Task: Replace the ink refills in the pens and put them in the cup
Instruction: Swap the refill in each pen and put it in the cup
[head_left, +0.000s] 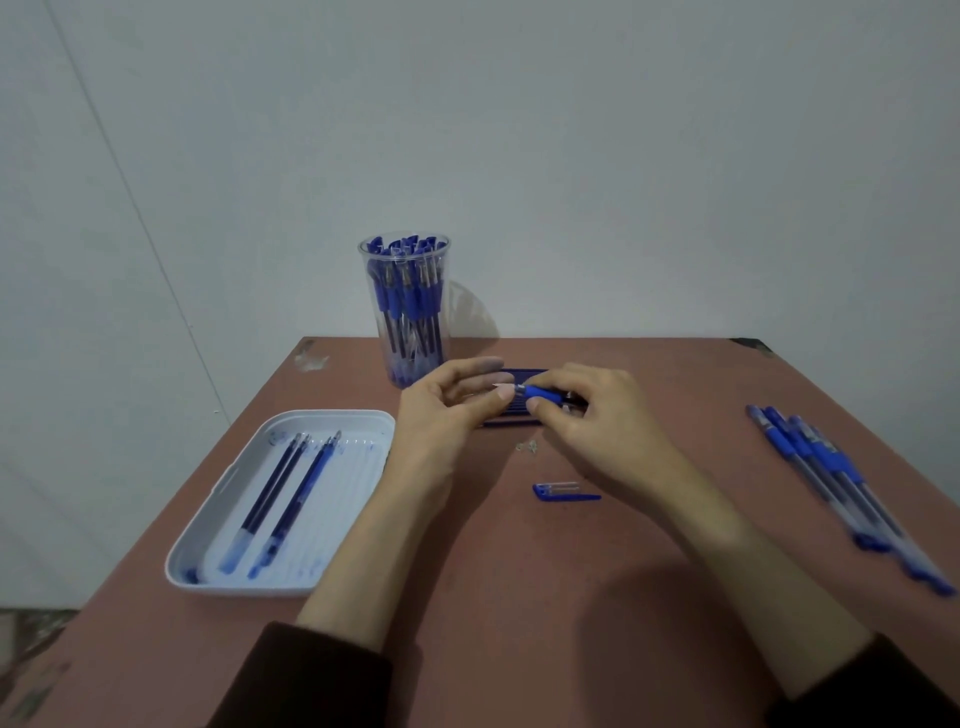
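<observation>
The cap (563, 491) lies loose nearest. Beyond it the right hand (589, 415) pinches the pen (543, 395) by its blue grip, the left hand (447, 413) pinches its tip: keep both aligned, twist gently. The cup (405, 312) stands farthest

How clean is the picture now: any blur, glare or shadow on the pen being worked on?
Head view: dim, even, bluish light, no glare. The pen between left hand and right hand is soft; the left fingertips smear slightly. The loose pens at the right edge are blurred and stretched. The cup throws a faint shadow on the wall.
</observation>
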